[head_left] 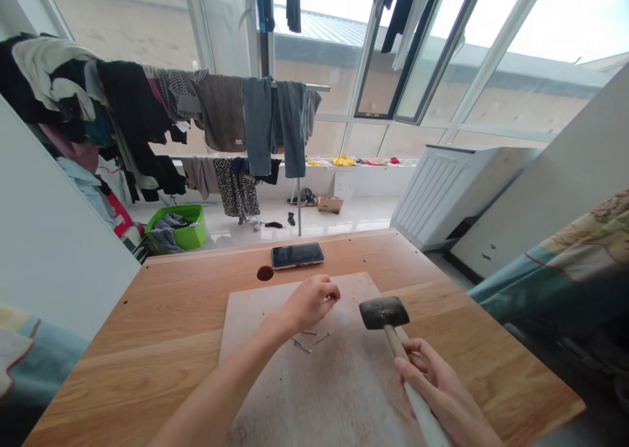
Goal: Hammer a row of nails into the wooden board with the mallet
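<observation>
My right hand (pixel 435 385) is wrapped round the pale wooden handle of a black rubber mallet (pixel 384 312), whose head hovers over a light board (pixel 339 375) lying on the wooden table (pixel 162 322). My left hand (pixel 309 303) hangs over the board with fingertips pinched together; whether a nail sits between them is too small to make out. A few loose nails (pixel 308 339) lie on the board just under that hand. The mallet head is to the right of my left hand, a short gap apart.
A dark phone (pixel 297 255) lies near the table's far edge, beside a round hole (pixel 265 273). Beyond stand a clothes rack with hanging garments (pixel 255 122), a green basket (pixel 179 227), a white slatted panel (pixel 437 194) and patterned fabric (pixel 565 270) at right.
</observation>
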{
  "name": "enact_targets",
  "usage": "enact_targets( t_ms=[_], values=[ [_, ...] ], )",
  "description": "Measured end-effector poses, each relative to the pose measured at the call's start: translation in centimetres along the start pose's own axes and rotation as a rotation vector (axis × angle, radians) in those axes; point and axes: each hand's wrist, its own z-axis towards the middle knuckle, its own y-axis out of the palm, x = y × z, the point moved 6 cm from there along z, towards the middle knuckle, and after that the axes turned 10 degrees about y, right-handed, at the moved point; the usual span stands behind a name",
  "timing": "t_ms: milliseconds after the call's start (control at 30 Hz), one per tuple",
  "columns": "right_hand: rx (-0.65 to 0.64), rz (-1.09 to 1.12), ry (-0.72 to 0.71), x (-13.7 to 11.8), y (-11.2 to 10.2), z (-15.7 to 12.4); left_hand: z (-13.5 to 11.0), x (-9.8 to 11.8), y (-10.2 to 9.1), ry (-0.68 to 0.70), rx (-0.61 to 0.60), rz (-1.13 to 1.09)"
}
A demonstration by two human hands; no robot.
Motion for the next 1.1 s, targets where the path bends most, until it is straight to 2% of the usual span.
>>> enact_targets(
  t_ms=[100,200,300,400,600,767,867,967,1100],
  values=[
    [0.159,-0.256,-0.091,-0.6,-1.3,0.0,1.4,-0.3,1.5,-0.003,-0.015,-0.007],
    [0.194,-0.397,-0.112,0.3,-1.2,0.4,2.1,-0.6,3.0,-0.003,-0.021,-0.035],
    [0.197,-0.423,-0.154,1.3,-0.7,0.6,2.6,-0.9,4.1,0.002,-0.026,-0.051],
    [0.22,-0.356,-0.149,2.1,-0.7,0.6,3.1,-1.3,4.4,-0.03,-0.062,-0.013],
    [0.121,-0.205,0.061,3.6,-0.2,0.5,4.1,-0.8,3.7,-0.02,-0.138,0.053],
    [0.126,-0.188,0.042,2.8,0.1,0.3,4.4,-0.4,3.8,0.015,-0.189,0.082],
    [0.08,-0.167,0.036,2.4,0.1,0.3,4.2,-0.8,4.0,0.02,-0.108,-0.017],
    [-0.017,-0.116,0.123,2.8,0.1,0.4,3.8,-1.4,4.4,0.011,0.004,-0.192],
    [-0.107,-0.007,0.166,2.9,0.4,0.6,3.3,-2.2,4.9,-0.039,0.067,-0.311]
  ],
)
